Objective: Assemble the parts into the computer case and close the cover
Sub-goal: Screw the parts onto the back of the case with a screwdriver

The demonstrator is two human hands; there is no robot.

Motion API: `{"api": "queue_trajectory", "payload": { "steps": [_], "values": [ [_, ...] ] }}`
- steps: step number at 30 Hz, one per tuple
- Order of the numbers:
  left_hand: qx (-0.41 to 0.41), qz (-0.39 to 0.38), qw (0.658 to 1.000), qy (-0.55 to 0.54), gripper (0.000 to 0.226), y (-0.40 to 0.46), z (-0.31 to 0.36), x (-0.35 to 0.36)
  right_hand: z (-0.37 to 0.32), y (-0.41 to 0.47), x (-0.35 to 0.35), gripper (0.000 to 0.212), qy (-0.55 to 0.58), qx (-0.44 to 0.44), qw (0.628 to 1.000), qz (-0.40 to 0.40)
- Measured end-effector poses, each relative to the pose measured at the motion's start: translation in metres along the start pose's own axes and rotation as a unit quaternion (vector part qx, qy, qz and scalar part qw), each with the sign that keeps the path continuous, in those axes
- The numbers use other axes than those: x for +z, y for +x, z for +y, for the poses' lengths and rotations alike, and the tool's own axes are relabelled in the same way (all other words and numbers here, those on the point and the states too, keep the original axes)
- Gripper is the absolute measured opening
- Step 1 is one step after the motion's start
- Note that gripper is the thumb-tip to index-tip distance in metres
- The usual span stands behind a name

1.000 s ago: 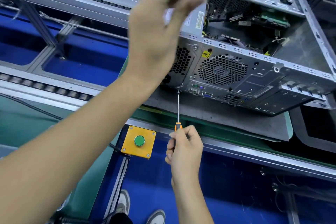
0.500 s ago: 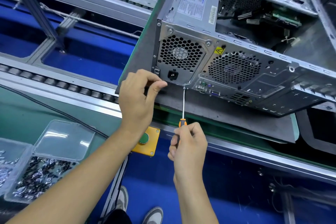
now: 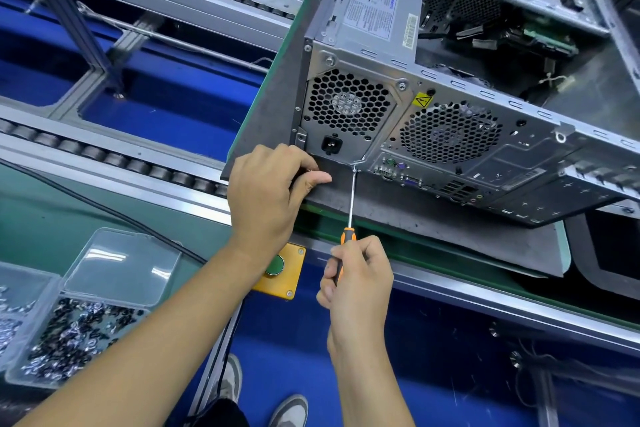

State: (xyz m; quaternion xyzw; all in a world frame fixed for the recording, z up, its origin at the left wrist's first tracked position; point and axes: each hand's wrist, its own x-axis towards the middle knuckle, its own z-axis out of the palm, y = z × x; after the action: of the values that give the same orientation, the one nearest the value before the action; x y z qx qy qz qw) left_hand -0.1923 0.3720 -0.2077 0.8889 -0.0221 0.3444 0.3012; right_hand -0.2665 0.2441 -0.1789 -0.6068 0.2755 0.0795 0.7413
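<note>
An open grey computer case [image 3: 485, 149] lies on its side on a dark mat [image 3: 415, 218], back panel facing me. The power supply [image 3: 349, 107] sits in its left end, fan grille and socket showing. My right hand [image 3: 356, 274] is shut on an orange-handled screwdriver [image 3: 348, 236]; its tip meets a screw [image 3: 355, 168] at the power supply's lower right corner. My left hand [image 3: 270, 191] is curled at the case's lower left edge, thumb pointing right; whether it holds anything is hidden.
A clear plastic box of screws [image 3: 69, 333] with its lid open stands at lower left. A yellow box with a green button [image 3: 280, 270] sits on the conveyor rail under my left wrist. Roller tracks [image 3: 104, 156] run at left. My shoes [image 3: 287, 409] show below.
My left hand dropped from high in front of the case to its lower left edge. The right hand stayed on the screwdriver at the same screw.
</note>
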Motion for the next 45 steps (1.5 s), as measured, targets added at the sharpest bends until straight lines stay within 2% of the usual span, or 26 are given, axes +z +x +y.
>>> {"api": "queue_trajectory", "payload": {
  "steps": [10,14,18,22,26,30,32,36,39,45],
  "values": [
    [-0.003,-0.005,1.000,-0.004,0.032,-0.001,0.000,0.000,-0.003,0.001,0.007,0.051,0.014,0.019,1.000,0.007],
    [-0.007,0.001,1.000,-0.008,0.032,-0.001,-0.001,0.000,0.000,0.001,0.012,0.016,0.006,0.031,0.999,0.028],
    [-0.020,-0.007,1.000,0.000,0.032,0.000,0.000,-0.001,0.000,0.003,0.011,0.010,0.008,0.033,0.998,0.054],
    [-0.070,-0.023,0.997,-0.009,0.038,0.012,0.004,-0.008,-0.002,0.001,0.014,0.015,0.013,0.060,0.996,0.059],
    [-0.123,0.025,0.988,-0.089,0.034,0.033,0.000,-0.020,-0.002,-0.001,0.019,0.010,0.042,0.069,0.995,0.062],
    [-0.259,0.006,0.959,-0.113,0.034,0.054,-0.002,-0.015,0.002,0.001,0.020,0.014,0.047,0.058,0.994,0.078],
    [-0.309,-0.013,0.947,-0.087,0.034,0.065,-0.004,-0.008,0.003,0.001,0.019,0.017,0.042,0.054,0.993,0.091],
    [-0.281,-0.023,0.952,-0.121,0.034,0.082,-0.004,0.001,0.000,-0.001,0.022,0.012,0.044,0.069,0.993,0.079],
    [-0.270,-0.037,0.959,-0.077,0.035,0.082,-0.003,0.006,0.000,-0.002,0.022,0.017,0.041,0.074,0.993,0.077],
    [-0.274,-0.034,0.960,-0.056,0.036,0.080,-0.005,0.007,0.002,-0.001,0.018,0.012,0.032,0.052,0.993,0.105]
  ]
}}
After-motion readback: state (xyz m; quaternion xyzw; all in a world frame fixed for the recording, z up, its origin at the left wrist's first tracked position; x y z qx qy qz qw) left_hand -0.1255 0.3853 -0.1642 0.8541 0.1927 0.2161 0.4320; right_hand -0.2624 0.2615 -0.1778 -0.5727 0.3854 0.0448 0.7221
